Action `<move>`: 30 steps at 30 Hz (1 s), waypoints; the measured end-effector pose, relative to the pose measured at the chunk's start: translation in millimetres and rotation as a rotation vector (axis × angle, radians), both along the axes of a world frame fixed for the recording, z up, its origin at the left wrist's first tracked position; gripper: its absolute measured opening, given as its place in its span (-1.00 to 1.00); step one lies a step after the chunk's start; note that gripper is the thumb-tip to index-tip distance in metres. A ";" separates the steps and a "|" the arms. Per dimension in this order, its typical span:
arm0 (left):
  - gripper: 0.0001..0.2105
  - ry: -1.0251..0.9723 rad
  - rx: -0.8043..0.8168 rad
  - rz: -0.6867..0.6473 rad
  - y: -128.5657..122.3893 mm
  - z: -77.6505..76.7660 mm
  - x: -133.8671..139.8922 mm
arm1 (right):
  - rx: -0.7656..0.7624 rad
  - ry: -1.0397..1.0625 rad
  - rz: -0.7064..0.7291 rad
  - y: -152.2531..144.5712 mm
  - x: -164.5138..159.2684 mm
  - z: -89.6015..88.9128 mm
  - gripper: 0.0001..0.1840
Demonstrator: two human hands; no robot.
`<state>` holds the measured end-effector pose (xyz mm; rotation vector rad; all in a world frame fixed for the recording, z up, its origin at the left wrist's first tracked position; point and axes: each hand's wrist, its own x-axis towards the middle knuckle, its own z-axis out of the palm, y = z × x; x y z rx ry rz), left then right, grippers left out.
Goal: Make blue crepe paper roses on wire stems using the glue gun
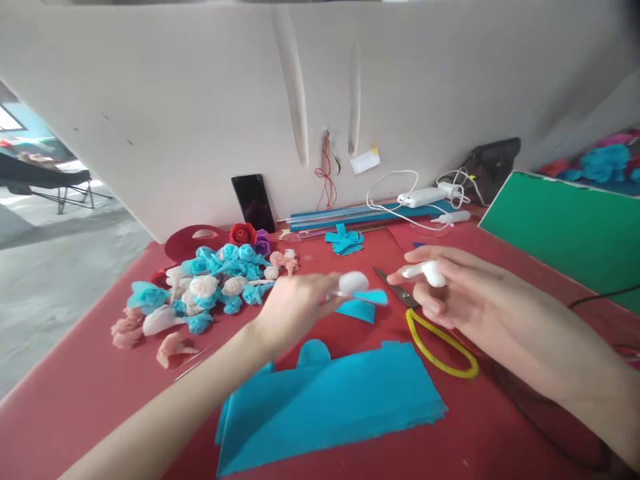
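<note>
My left hand (295, 308) is closed in a pinch, with a narrow blue paper strip (371, 297) and a blurred, rounded white piece (353, 282) at its fingertips. My right hand (457, 287) has its fingers curled around a small white object (431, 273) with a thin tip pointing left; its kind is unclear. Scissors with yellow handles (443, 347) lie open-handled below the right hand, blades toward the upper left. A folded stack of blue crepe paper (330, 407) lies nearest me. A small blue paper piece (361, 311) rests under the left fingertips.
Many paper flowers (215, 283) are heaped at left. A black phone (253, 202) leans against the wall. Cut blue strips (344, 240) lie mid-table. Behind are a white power strip (423, 197) with cable, a white tube (451, 217) and a dark bag (493, 167). A green board (565, 233) stands right.
</note>
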<state>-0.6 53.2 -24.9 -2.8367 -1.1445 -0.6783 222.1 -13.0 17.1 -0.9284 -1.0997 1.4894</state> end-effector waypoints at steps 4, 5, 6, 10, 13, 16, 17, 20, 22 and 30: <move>-0.74 -0.052 -0.225 0.249 60.5 -8.6 5.8 | 0.011 0.001 0.024 -2.6 4.5 6.9 -0.82; -0.74 -0.084 -0.270 0.300 72.7 -11.8 8.4 | 0.021 0.003 0.019 -2.5 4.7 6.3 -0.83; -0.75 -0.118 -0.314 0.345 83.1 -15.0 11.0 | 0.031 -0.001 0.012 -2.3 4.8 5.5 -0.83; -0.70 -0.294 -0.447 0.456 109.0 -22.8 20.0 | 0.036 -0.063 -0.009 -2.1 4.0 3.7 -0.85; -0.70 -0.442 -0.536 0.481 115.6 -19.4 26.6 | 0.014 -0.084 0.013 -3.1 4.5 3.7 -0.83; -0.70 -0.577 -0.655 0.458 106.6 -10.4 35.4 | 0.023 -0.039 0.042 -3.6 6.8 3.9 -0.81; -0.70 -0.613 -0.706 0.436 98.6 -7.1 38.4 | 0.035 -0.016 0.063 -3.6 7.7 4.2 -0.79; -0.71 -0.694 -0.874 0.351 60.1 0.9 44.5 | 0.030 -0.011 0.130 -3.4 7.9 6.6 -0.76; -0.72 -0.740 -0.981 0.294 27.4 4.0 44.5 | 0.029 -0.068 0.098 -3.6 5.1 8.5 -0.78; -0.70 -0.909 -1.322 0.105 -66.0 -3.5 28.0 | 0.211 -0.478 -0.047 -25.6 3.4 0.2 -0.75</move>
